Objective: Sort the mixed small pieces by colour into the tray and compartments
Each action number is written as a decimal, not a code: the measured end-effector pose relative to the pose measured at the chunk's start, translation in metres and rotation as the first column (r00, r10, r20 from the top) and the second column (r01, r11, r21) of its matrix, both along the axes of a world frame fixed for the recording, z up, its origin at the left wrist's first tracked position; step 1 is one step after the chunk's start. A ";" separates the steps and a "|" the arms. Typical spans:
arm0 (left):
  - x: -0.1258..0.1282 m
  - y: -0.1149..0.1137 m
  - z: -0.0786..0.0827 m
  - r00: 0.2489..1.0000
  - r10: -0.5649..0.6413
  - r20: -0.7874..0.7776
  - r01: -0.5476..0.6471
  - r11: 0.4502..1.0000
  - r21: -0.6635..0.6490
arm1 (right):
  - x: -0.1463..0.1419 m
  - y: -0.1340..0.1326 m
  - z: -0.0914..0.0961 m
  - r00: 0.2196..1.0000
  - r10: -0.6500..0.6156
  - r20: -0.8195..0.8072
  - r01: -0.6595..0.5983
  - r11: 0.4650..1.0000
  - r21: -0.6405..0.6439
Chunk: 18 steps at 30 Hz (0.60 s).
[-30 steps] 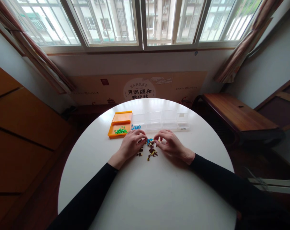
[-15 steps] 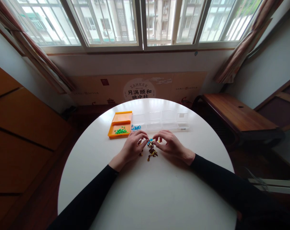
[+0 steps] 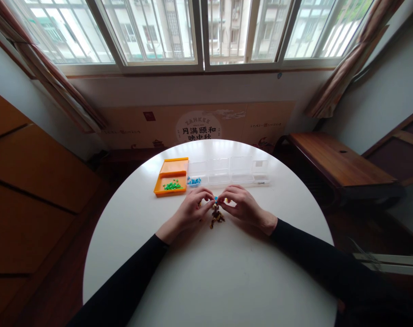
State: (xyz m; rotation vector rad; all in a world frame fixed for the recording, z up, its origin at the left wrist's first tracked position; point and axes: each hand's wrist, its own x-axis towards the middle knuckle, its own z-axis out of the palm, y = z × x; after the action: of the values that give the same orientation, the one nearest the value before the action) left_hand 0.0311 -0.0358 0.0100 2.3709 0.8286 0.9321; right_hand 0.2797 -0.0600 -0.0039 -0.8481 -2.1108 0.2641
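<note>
Since the earlier frame, left hand [image 3: 189, 208] has slid a little right, toward right hand [image 3: 240, 205]; gap between the two now narrow. Right hand about where it was. Less blue showing in the middle now.

Blue bit [image 3: 216, 199] sits right between the two sets of fingers [image 3: 205, 208], at the far end of a loose pile [image 3: 217, 216] of small dark brown and yellow pieces on the white surface [image 3: 206, 272]. One piece or several, can't tell. Long axis also can't tell, too small.

Key relation: blue bit lies just right of the left fingertips, just left of the right ones; both hands about equally near, neither clearly closer. Pile trails from there toward the person, below the fingertips. Some brown partly hidden by left hand.

Fingers: both hands curled, thumb and index bent toward each other like a pinch. Whether either one is actually closed on the blue bit, can't tell; fingertips too small.

Beyond left hand, away from the person: orange tray [image 3: 161, 194], green pieces [image 3: 172, 185] in its near part. Just right of it, clear box [image 3: 240, 178] in a row of compartments; blue pieces [image 3: 194, 181] in the leftmost.
</note>
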 end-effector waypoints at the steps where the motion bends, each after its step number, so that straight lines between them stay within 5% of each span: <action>1: 0.000 0.000 0.000 1.000 0.004 -0.003 -0.004 1.000 0.009 | 0.000 0.000 0.000 1.000 -0.003 0.000 0.003 1.000 0.000; 18: -0.002 0.000 -0.006 0.996 0.087 -0.002 -0.085 0.980 0.181 | -0.001 -0.001 0.000 0.999 -0.021 -0.027 0.019 0.998 -0.055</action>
State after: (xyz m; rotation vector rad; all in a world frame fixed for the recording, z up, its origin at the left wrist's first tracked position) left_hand 0.0293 -0.0362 0.0035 2.5123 0.8899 1.0729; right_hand 0.2788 -0.0613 -0.0035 -0.8921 -2.0772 0.3224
